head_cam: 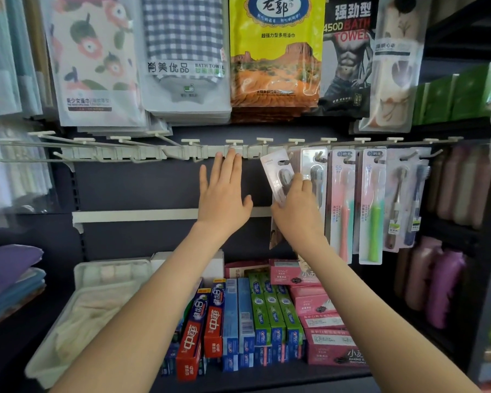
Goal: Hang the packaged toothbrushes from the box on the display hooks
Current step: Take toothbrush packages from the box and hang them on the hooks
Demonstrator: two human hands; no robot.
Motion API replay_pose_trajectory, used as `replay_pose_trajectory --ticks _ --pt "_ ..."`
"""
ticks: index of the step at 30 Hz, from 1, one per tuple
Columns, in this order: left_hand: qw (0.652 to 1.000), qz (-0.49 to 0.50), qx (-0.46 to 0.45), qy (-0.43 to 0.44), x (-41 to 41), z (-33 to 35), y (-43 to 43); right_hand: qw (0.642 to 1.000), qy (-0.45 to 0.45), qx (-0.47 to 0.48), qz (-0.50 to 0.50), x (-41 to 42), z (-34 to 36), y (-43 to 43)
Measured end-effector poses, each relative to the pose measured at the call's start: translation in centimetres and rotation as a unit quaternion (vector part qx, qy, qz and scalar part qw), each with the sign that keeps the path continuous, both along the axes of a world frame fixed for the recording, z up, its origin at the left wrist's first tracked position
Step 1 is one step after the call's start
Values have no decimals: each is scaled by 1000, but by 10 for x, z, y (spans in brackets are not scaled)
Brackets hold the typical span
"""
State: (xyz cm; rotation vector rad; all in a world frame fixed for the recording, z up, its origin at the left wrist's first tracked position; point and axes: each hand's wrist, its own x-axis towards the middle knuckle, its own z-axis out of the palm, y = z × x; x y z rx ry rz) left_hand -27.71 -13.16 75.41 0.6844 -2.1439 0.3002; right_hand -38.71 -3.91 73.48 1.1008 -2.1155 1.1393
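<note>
Right hand [295, 214] pinching toothbrush pack [277, 177], left hand [223, 194] flat at hooks [192, 142]; hung packs [343, 205] beside

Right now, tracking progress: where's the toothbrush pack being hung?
Head view, right of centre: the toothbrush pack is tilted in the right hand, just under the hook rail, left of the hung packs.

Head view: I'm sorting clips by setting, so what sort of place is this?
Most likely a shop's toiletries aisle: packaged toothbrushes hang on display hooks, boxed toothpaste is stacked below, and bagged bath towels hang above.
</note>
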Motion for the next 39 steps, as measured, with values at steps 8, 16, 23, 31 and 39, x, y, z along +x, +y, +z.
replay_pose_trajectory --ticks 8,16,23,31,39 --pt "1000 6 -10 -23 5 2 -4 999 -3 17 -37 -5 -2 -2" --pt "1000 7 -7 -29 6 3 -3 996 3 50 -70 -8 -3 -5" --pt "999 14 -11 -40 7 3 -1 993 41 72 -86 -9 5 -8" --pt "995 39 8 -94 4 4 0 991 -6 104 -85 -15 19 -15" --pt "993 50 -1 -111 3 -1 -4 995 -76 43 -58 -8 15 -31"
